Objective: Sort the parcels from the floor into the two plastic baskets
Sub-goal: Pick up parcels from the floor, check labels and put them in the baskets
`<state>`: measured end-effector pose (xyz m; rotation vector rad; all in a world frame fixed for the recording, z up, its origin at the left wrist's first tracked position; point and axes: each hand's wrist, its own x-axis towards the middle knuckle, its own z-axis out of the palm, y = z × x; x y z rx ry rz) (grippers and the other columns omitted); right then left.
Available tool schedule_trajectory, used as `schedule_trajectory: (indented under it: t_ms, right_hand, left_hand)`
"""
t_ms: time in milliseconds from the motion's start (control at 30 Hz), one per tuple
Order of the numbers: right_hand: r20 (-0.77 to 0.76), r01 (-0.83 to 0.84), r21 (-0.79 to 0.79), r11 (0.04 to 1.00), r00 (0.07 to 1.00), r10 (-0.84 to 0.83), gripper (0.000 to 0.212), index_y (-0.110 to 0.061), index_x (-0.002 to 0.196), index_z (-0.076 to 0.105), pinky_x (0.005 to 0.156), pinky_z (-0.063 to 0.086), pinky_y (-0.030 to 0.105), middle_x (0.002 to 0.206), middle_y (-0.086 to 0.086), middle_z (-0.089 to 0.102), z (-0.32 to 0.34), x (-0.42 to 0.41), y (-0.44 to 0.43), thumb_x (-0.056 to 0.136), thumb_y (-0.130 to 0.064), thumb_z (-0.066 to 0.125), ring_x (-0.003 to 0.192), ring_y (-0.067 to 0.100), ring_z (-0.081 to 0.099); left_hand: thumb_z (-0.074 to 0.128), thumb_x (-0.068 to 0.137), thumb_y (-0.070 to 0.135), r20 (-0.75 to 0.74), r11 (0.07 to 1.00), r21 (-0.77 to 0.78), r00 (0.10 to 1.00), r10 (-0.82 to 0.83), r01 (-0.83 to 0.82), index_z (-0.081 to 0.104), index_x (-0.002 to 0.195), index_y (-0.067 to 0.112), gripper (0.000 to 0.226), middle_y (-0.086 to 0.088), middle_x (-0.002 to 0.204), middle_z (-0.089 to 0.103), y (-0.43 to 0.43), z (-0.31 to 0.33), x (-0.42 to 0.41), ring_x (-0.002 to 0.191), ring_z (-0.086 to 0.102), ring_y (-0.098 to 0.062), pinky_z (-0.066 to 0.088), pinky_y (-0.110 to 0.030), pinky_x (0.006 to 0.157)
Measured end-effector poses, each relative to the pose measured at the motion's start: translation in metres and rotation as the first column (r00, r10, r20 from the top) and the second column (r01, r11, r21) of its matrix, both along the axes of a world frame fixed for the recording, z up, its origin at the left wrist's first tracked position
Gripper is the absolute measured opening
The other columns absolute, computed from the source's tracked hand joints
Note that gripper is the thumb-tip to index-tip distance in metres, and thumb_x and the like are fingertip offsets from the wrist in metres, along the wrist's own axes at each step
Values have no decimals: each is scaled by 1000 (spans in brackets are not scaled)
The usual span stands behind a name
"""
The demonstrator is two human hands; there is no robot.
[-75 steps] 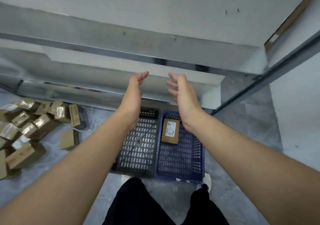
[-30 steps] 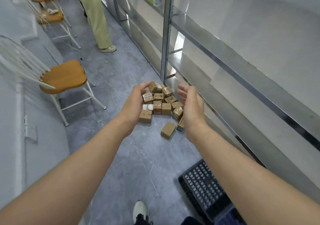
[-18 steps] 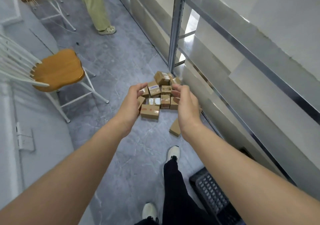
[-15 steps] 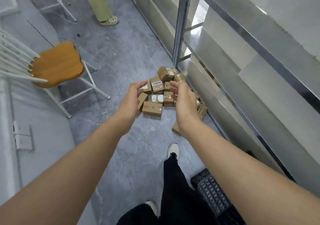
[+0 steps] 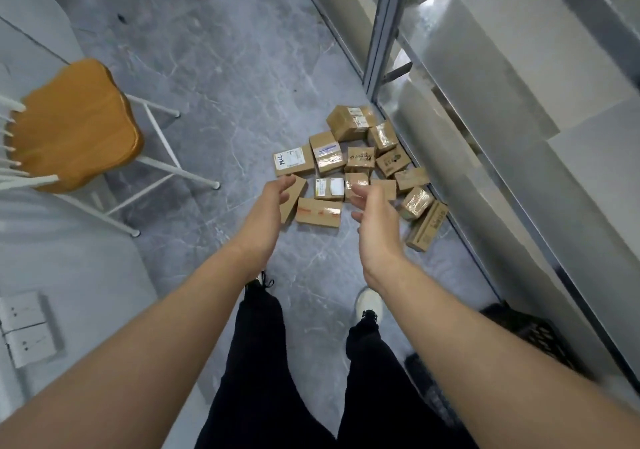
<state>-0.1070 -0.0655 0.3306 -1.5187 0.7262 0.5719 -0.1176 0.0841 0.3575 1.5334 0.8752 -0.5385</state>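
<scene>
- Right now both bare arms reach fwd & down toward a heap of parcels (image 5: 353, 168) on the grey marbled floor (image 5: 225, 67).
- Left hand (image 5: 266, 213): empty, fingers loosely curled, thumb apart, palm turned inward. It overlaps a tilted brown box (image 5: 296, 194) at the heap's near-left edge; touching or not, can't tell.
- Right hand (image 5: 375, 227): also empty, fingers relaxed & half-bent, palm facing the left one. Its fingertips sit in front of the heap's near-middle boxes, w/ no grip on any.
- Between the two hands: a long flat box (image 5: 318, 212) w/ red tape, flat on the floor, nearest the person.
- Heap = a dozen or so small cardboard boxes, packed close, many touching. Some carry white labels, e.g. the labelled box (image 5: 292, 161) at the far left; others are wrapped in shiny clear tape.
- Heap's right side lies against the base of a metal shelving rack (image 5: 381, 29); a longer box (image 5: 427, 227) lies along that base.
- Black plastic basket (image 5: 533, 334): lower right, beside the rack, well apart from the heap, blurred; contents can't be made out.
- Person's legs in black trousers; a white shoe (image 5: 369, 301) on the floor below the right wrist.
- Left side: chair (image 5: 72, 126) w/ wooden seat & white legs, well apart from the parcels.
</scene>
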Motion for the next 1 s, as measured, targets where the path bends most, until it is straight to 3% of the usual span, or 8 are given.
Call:
schedule_trajectory:
  t_ms: [67,133,233,367,633,733,800,1000]
  right_hand:
    - [-55,55,-43,998,997,-57,41,-30,131,68,99,41,38,132,-7,68,-30,17,18,111,-42,34,126,16,60]
    - [-98,120,-73,990,987,-127,41,-32,126,69,100,40,37,130,-6,68,-60,34,37,112,-44,33,126,17,60]
    - [-162,223,-80,972,959,-233,39,-29,127,67,102,40,36,133,-3,67,-99,57,64,113,-43,34,127,18,59]
    - [-241,273,-95,957,927,-288,31,-31,109,68,89,43,34,117,-7,68,-157,86,90,110,-40,39,115,17,61]
    - [-365,269,-116,956,884,-293,30,-25,118,70,86,39,32,121,-2,71,-319,121,96,109,-41,47,117,18,64]
    - [-400,201,-150,968,883,-246,32,-27,88,63,65,36,25,88,-9,63,-394,120,85,111,-38,45,82,5,58]
    - [-425,140,-176,974,882,-204,34,-25,89,61,65,35,26,89,-9,58,-438,120,81,112,-42,42,81,4,50]
    - [-422,45,-242,969,895,-147,55,-23,130,63,104,43,46,126,2,64,-542,104,78,101,-59,34,115,23,59]
  left_hand:
    - [30,106,49,-14,999,-39,1000,-25,25,55,138,30,45,8,132,59,17,-33,24,109,61,3,43,-17,88]
    - [28,109,42,-55,996,-60,996,-65,62,60,116,32,34,18,97,61,31,-61,47,59,60,18,44,-3,53]
    - [28,110,40,-94,989,-79,987,-130,123,59,90,38,37,26,73,60,50,-101,81,44,55,18,40,-3,40]
    - [30,110,40,-154,984,-76,973,-170,160,57,87,39,36,24,75,59,73,-164,115,47,55,17,42,-3,47]
    - [32,106,50,-332,990,-49,933,-139,130,55,140,27,47,-3,138,56,98,-350,141,125,49,-23,37,-42,107]
    - [33,106,48,-354,993,-34,928,-121,117,58,131,27,42,5,114,63,96,-423,138,107,56,-16,41,-37,97]
    - [33,106,47,-367,992,-12,922,-123,127,61,115,30,34,9,96,60,94,-466,136,85,54,-9,41,-32,85]
    - [35,99,53,-396,980,16,901,-176,198,54,96,24,35,-4,102,60,92,-563,127,96,55,-23,43,-39,89]
